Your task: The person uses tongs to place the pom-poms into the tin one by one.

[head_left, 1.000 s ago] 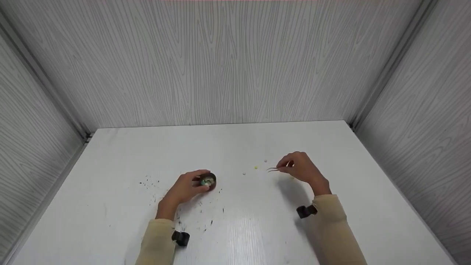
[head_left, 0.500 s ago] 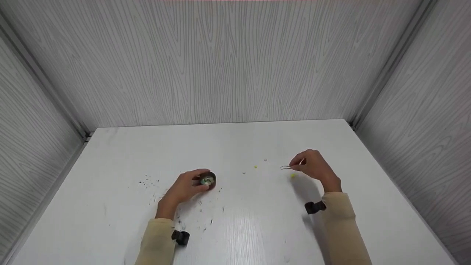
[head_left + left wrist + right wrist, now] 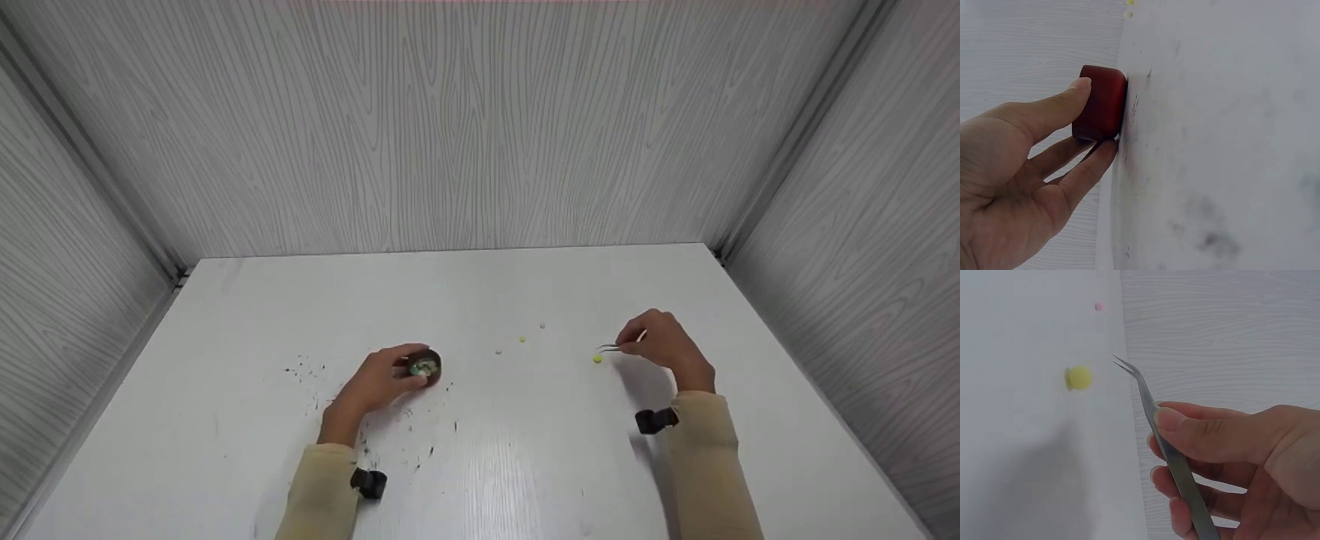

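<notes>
My left hand point(image 3: 381, 384) grips a small dark red cup point(image 3: 1102, 104) by its sides, thumb on one side and fingers on the other. Several pale and green bits point(image 3: 424, 367) lie inside the cup in the head view. In my right hand point(image 3: 667, 346) a pair of metal tweezers point(image 3: 1176, 458) with a bent tip is pinched between thumb and fingers. The tweezers' tips stand slightly apart with nothing between them, close over a yellow round bead point(image 3: 1080, 377). In the head view that bead lies just below the tips.
Left of the tweezers lie a small yellow bead point(image 3: 523, 340) and two pale beads, one farther back point(image 3: 542, 325) and one nearer the cup point(image 3: 498, 352). Dark specks point(image 3: 304, 369) dot the white table point(image 3: 510, 487) around my left arm. Grey wood-grain panels point(image 3: 450, 135) enclose it.
My right hand has moved rightward with the tweezers, from near the small beads to beside the larger yellow bead, which has come into full view. My left hand and the cup stay put.
</notes>
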Tool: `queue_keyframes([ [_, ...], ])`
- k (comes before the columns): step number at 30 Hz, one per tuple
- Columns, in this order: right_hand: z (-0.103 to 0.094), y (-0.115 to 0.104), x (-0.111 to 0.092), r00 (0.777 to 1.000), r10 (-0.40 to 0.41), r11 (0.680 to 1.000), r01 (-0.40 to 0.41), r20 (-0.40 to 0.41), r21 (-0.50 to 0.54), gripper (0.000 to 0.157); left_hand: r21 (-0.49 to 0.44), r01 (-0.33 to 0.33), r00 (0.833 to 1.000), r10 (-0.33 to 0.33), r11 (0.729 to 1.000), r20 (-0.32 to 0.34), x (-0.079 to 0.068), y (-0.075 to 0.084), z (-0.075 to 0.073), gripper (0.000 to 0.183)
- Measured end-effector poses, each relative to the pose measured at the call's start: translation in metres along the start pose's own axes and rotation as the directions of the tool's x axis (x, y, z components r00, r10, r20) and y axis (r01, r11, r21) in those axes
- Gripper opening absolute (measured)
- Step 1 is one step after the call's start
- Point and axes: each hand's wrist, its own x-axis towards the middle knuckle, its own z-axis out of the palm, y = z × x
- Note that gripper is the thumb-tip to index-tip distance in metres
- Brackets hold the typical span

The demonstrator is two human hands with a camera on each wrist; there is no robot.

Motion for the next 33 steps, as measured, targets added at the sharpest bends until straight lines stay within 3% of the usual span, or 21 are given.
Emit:
queue_keyframes([
  [7,0.001,0.007,0.004,0.999,0.047,0.999,-0.047,0.012,-0.003,0.011,0.012,-0.027,1.000,0.027,1.000,-0.006,0.001,-0.001,-0.001,0.053],
  [14,0.004,0.011,0.005,0.997,0.070,0.998,-0.070,0.026,0.001,0.010,-0.021,-0.006,1.000,0.005,1.000,-0.005,0.001,-0.002,-0.001,0.053],
  [33,0.004,0.013,0.005,0.999,0.041,0.999,-0.041,-0.008,0.008,0.010,-0.008,0.016,1.000,-0.016,1.000,0.001,0.005,0.000,0.000,0.054],
])
